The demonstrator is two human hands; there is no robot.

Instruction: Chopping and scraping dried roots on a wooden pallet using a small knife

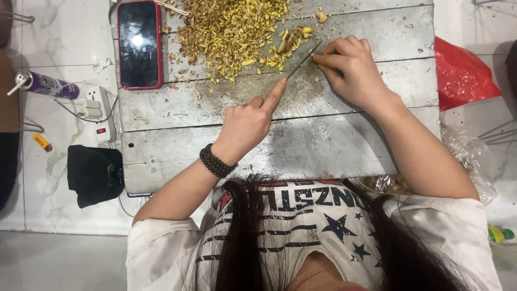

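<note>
Two bare hands are on one thin metal blade [302, 58] here, laid slantwise across the grey, scuffed plank counter [334, 145]: the left hand [245, 126] is curled with its forefinger stretched along the near end of the blade, and the right hand [353, 70] has its fingers [329, 59] pinched narrow on the far end, right where the steel meets the heap of chopped yellow-green plant bits [231, 29]. The worry, as I judge it: that forefinger rides on the blade itself, so a slip on the loose crumbs could bring it onto the edge. And the red-cased phone with the dark screen [140, 44] lies just beside the heap, where scattering bits could land on it
</note>
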